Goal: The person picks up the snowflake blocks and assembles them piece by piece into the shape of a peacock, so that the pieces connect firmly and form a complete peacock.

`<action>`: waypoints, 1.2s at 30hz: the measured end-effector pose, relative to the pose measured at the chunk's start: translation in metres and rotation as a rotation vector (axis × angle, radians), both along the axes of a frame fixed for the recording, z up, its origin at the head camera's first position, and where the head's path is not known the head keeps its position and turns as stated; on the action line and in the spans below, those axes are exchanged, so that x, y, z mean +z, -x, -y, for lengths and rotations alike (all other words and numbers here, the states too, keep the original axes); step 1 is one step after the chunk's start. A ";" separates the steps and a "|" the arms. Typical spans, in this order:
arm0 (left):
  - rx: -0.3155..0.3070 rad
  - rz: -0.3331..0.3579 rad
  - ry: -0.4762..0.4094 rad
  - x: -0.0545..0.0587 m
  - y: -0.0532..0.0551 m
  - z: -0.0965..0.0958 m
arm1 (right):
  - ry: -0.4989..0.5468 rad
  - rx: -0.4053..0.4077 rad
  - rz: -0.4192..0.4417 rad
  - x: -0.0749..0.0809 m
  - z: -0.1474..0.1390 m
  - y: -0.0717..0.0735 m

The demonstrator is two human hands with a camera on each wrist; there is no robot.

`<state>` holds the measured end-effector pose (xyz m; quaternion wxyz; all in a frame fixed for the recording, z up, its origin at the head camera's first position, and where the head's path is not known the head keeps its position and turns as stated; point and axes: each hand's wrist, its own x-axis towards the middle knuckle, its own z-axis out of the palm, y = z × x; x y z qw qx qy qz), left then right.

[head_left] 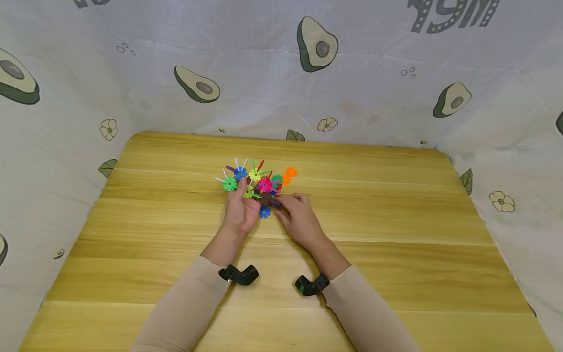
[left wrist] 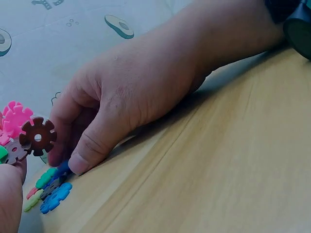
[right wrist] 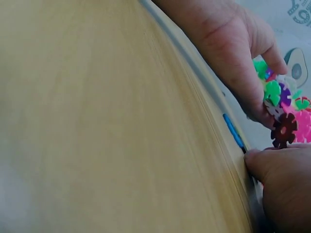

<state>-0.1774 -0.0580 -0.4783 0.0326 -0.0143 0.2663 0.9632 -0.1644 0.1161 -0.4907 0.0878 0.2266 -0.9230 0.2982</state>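
My left hand [head_left: 241, 210] holds a cluster of interlocking plastic snowflake discs [head_left: 265, 184] in many colours, with the thumb upright against its near side. Pink, brown and grey discs of the cluster show beside the left hand [right wrist: 238, 58] in the right wrist view. My right hand [head_left: 301, 217] is at the cluster's right side. In the left wrist view, the right hand's [left wrist: 126, 97] thumb and fingers pinch a dark blue disc at a low group of joined discs, including a lighter blue disc [left wrist: 57, 198]. Whether this group joins the cluster is hidden.
Orange discs [head_left: 291, 172] stick out at the cluster's far right. Everything sits over a wood-grain table [head_left: 396, 205]. A white cloth [head_left: 264, 58] printed with avocados hangs behind it and along both sides.
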 end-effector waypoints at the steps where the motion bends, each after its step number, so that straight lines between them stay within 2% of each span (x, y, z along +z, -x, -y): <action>1: 0.001 -0.001 -0.001 0.000 0.000 0.000 | -0.004 0.005 0.001 0.000 0.000 0.000; 6: 0.011 0.021 -0.015 0.000 0.000 0.001 | 0.025 -0.046 -0.001 0.003 -0.001 -0.001; 9: 0.015 0.042 -0.025 0.000 0.000 0.001 | 0.059 -0.090 -0.054 0.003 -0.001 -0.001; 12: 0.019 0.054 -0.031 0.001 0.000 0.001 | 0.144 -0.115 -0.103 0.001 -0.001 -0.002; 17: 0.021 0.051 -0.040 0.001 0.001 -0.001 | 0.306 -0.083 -0.126 -0.001 -0.002 -0.003; 23: 0.020 0.042 -0.022 -0.001 0.001 -0.002 | 0.440 -0.046 -0.064 -0.002 -0.003 -0.004; 29: -0.012 0.020 -0.005 0.000 -0.001 -0.003 | 0.486 -0.032 -0.030 -0.002 -0.002 -0.003; 36: -0.032 0.010 -0.015 0.000 -0.001 -0.004 | 0.463 -0.037 -0.068 -0.002 -0.003 -0.001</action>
